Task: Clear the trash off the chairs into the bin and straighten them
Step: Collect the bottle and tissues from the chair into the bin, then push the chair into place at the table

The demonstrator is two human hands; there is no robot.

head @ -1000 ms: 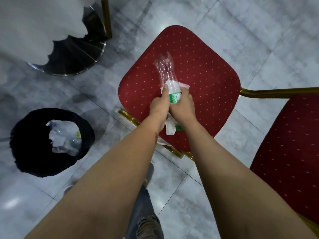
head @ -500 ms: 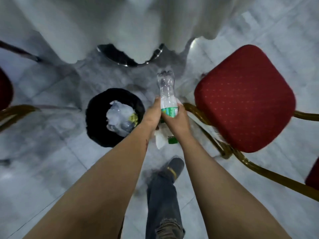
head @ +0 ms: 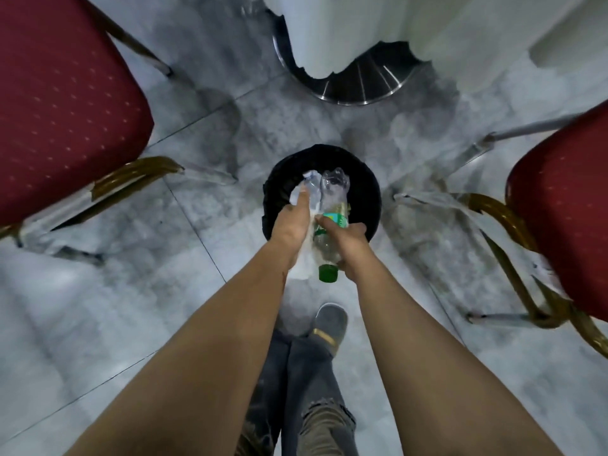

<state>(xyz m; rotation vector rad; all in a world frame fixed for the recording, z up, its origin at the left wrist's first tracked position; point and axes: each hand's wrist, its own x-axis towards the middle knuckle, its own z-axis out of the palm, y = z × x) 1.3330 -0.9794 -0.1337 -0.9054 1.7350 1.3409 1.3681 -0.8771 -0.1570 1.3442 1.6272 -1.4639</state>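
An empty clear plastic bottle [head: 330,205] with a green label and green cap is held over the black-lined bin [head: 370,189], its cap end toward me. My right hand [head: 345,240] grips its lower half. My left hand [head: 291,225] presses against the bottle's left side and holds crumpled white paper [head: 304,261] that hangs below the palm. The bin has crumpled clear plastic trash [head: 306,184] inside. A red gold-dotted chair [head: 62,103] stands at the left and another red chair [head: 566,205] at the right; no trash shows on their visible seats.
A round chrome table base [head: 355,87] under a white tablecloth [head: 460,31] stands just beyond the bin. Gold chair legs [head: 513,232] reach toward the bin from both sides. My grey shoe [head: 329,324] and jeans are below my hands on the grey marble floor.
My view and both hands swung left from the red chair seat to above the bin, carrying the bottle and paper. The bin now sits centred under my hands.
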